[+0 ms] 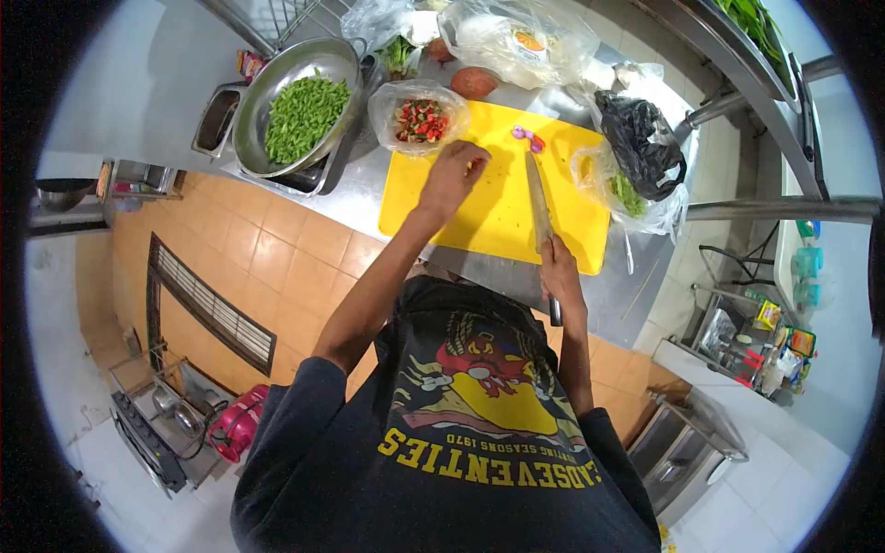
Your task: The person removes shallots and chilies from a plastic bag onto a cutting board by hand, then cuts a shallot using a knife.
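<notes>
My right hand (560, 269) is wrapped round the handle of a kitchen knife (537, 198). Its blade lies over a yellow cutting board (516, 249), tip pointing away from me. By that tip are small pieces of purple shallot (521, 134), with a bit of red beside them. Over the board's left part hovers my left hand (452, 180), its fingers curled together; what they hold, if anything, is hidden. Just beyond this hand stands a clear plastic bag (383, 115) containing chopped red and green chillies (422, 122).
A large metal wok (249, 120) full of cut green beans (304, 118) sits on a stove at the left. Behind the board are a brown tuber (474, 83) and plastic bags (516, 46). A black bag (639, 147) lies at the right, under a metal shelf (737, 101).
</notes>
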A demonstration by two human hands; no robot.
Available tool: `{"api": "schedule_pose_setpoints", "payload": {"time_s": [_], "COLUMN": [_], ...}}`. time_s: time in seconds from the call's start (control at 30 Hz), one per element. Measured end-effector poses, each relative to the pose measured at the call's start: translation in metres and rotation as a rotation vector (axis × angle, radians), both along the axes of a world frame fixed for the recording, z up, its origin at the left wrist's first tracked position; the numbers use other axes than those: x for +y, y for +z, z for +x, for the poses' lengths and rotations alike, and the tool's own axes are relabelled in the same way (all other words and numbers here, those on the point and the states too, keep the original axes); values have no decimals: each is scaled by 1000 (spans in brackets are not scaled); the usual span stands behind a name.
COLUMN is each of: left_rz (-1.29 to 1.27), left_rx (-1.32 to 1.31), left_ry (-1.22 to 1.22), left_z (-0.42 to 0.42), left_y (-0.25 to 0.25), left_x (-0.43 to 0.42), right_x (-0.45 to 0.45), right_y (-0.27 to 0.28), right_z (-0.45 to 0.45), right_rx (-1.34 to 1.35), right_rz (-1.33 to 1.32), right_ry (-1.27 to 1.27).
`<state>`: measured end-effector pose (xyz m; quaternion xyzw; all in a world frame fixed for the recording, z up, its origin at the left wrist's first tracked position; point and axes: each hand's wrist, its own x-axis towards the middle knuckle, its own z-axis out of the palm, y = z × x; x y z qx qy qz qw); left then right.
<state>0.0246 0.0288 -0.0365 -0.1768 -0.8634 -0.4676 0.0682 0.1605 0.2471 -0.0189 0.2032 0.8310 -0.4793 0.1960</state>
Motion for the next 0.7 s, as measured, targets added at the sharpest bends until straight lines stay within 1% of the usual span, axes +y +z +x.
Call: {"api": "schedule_pose_setpoints", "payload": {"time_s": [0.03,0.1,0.17,0.3,0.37,0.43,0.57,0.63,0.67,0.7], "left_rz": [-1,96,-7,-89,-66,-12,15,51,124,127], "left_rx": [0,-73,164,61,35,-52,-5,-75,-7,-9], "left_ry": [-2,160,220,230,214,253,240,216,155,146], "left_z": [-3,-17,-30,-53,-54,-52,-48,-40,-40,-39], "left_y": [10,27,31,23,26,31,27,32,24,21], "left_x": [-6,-22,-41,-65,-68,-67,-56,-44,-38,-31], "right_x": [1,2,0,-1,0,1,2,3,2,3], "right_y": [-1,-4,-2,0,-4,-4,-4,-2,0,2], "right_z": [0,1,1,0,0,1,3,4,4,4], "right_rx": [0,19,19,20,23,24,23,14,16,16], "right_rz": [-1,1,-1,-5,5,17,32,31,41,50], "right_ry": [-2,10,16,26,29,27,12,-8,-1,8]}}
